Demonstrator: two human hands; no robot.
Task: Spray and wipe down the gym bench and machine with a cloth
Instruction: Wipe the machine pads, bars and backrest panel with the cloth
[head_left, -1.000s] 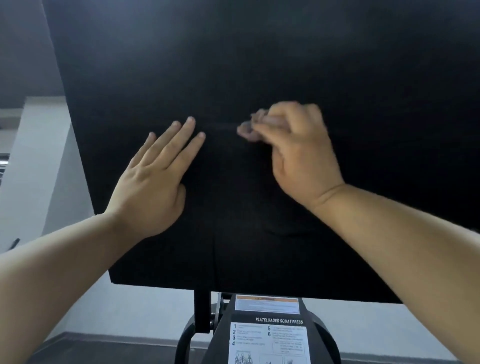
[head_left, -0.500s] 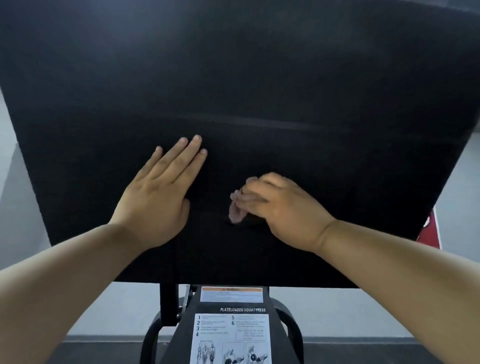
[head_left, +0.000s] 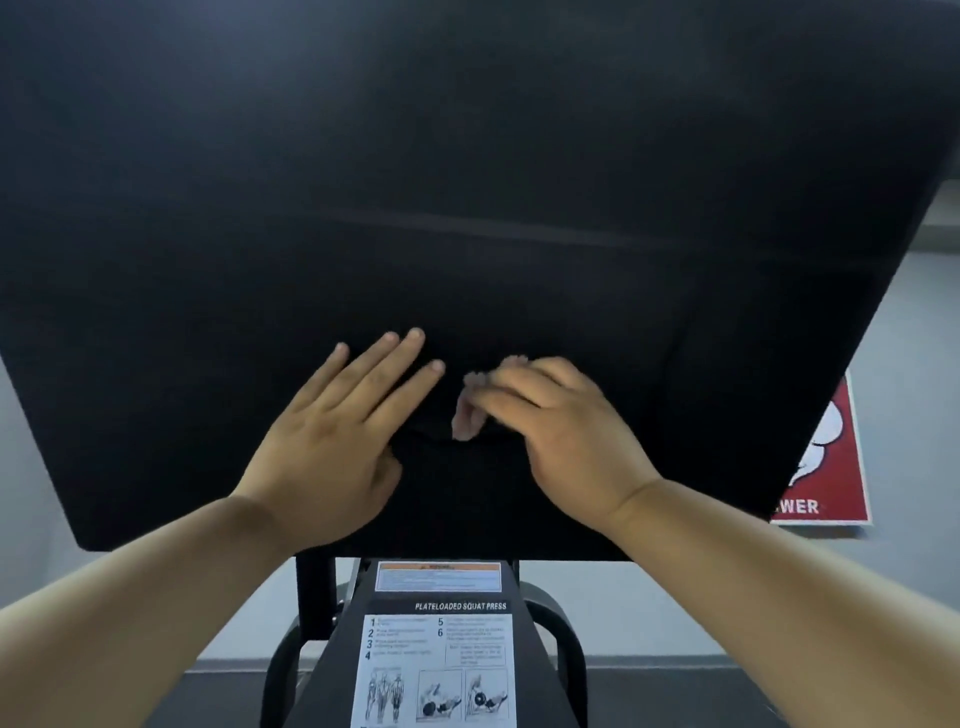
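The machine's big black pad (head_left: 467, 182) fills most of the head view, tilted toward me. My left hand (head_left: 332, 441) lies flat on its lower part, fingers straight and spread. Just to the right, my right hand (head_left: 561, 431) is blurred with motion, its fingers and thumb pinching a dark cloth (head_left: 441, 457) against the pad. The cloth is nearly the same black as the pad, so only a faint fold shows between my hands. No spray bottle is in view.
Below the pad stands the black frame (head_left: 311, 597) with a white instruction label (head_left: 436, 670) reading "Plateloaded Squat Press". A red poster (head_left: 831, 467) hangs on the grey wall at the right. Dark floor runs along the bottom.
My right hand has swept down the pad with the cloth, from above my left fingertips to level with them. The left hand stayed flat in place.
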